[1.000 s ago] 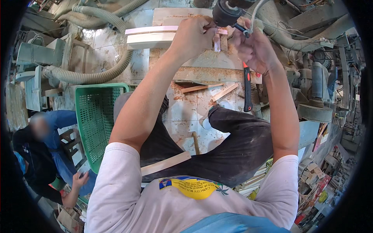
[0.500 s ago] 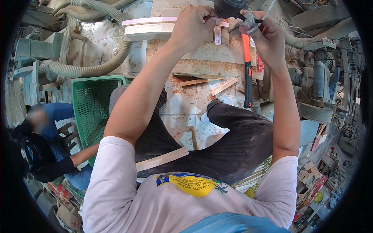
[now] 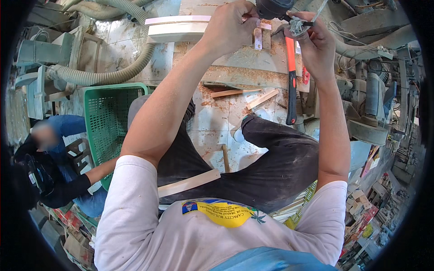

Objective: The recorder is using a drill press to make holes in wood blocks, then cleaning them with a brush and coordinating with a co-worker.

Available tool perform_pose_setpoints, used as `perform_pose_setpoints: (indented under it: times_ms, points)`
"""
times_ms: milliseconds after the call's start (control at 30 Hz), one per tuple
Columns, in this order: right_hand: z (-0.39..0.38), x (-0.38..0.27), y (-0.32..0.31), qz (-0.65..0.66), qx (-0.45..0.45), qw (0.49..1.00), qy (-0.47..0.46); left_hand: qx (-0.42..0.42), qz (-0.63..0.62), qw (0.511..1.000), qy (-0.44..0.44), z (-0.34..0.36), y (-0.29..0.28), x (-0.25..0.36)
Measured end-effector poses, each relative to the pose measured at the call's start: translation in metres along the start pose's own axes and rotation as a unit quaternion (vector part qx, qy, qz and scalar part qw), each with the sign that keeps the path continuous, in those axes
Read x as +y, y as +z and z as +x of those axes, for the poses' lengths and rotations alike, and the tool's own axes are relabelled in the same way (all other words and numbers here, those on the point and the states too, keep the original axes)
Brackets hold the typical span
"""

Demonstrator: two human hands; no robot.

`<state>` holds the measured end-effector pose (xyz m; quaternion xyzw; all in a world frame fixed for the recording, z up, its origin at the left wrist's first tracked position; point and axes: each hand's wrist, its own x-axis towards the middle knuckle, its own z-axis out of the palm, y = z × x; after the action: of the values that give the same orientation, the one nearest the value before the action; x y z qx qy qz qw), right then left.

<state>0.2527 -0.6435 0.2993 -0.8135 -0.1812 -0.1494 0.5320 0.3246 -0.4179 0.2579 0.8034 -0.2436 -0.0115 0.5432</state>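
Note:
My right hand [image 3: 316,47] pinches a crumpled whitish wad [image 3: 297,27] that sits around a thin dark rod. Close to its left is a black rounded object [image 3: 274,6], cut off by the upper edge of the picture; its kind is unclear. Beside that object my left hand [image 3: 233,27] is closed, thumb against bent fingers, and what they hold, if anything, is hidden. Below the right hand lies a hammer [image 3: 291,81] with an orange and black handle. Small pink-edged wood pieces [image 3: 258,38] and long pale wood strips [image 3: 176,32] lie on the sawdust-strewn work surface [image 3: 226,61].
A green plastic basket [image 3: 115,119] stands left of my legs, near a seated person [image 3: 58,158]. A ribbed hose [image 3: 108,77] curves behind it. One wood strip [image 3: 190,183] rests across my lap; offcuts [image 3: 262,99] lie on the tiled floor. Machinery [image 3: 373,95] stands at right.
Both hands have shifted slightly in the picture, along with the surroundings. More of the whitish wad shows at my right fingertips. My left hand remains closed beside the black object.

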Motion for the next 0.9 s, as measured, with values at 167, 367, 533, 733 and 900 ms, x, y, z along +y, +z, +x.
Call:
perform_pose_setpoints:
  times_ms: [167, 367, 533, 733, 900]
  points:
    - [0.000, 0.002, -0.001, -0.016, 0.004, 1.000, -0.013, -0.012, 0.027, 0.999, -0.013, 0.000, -0.002, 0.001]
    - [-0.001, 0.002, 0.003, 0.035, 0.065, 0.996, 0.052, -0.022, 0.007, 1.000, -0.004, 0.001, -0.002, 0.001]
    - [0.007, -0.001, 0.004, 0.175, 0.116, 0.947, 0.241, -0.025, 0.010, 1.000, -0.013, 0.002, -0.001, 0.002]
    - [0.008, -0.016, 0.005, 0.246, 0.087, 0.913, 0.314, -0.035, 0.008, 0.999, -0.015, 0.002, -0.002, 0.004]
    - [-0.001, -0.024, 0.009, 0.058, 0.044, 0.981, 0.182, -0.049, -0.027, 0.998, -0.028, 0.002, -0.003, 0.004]
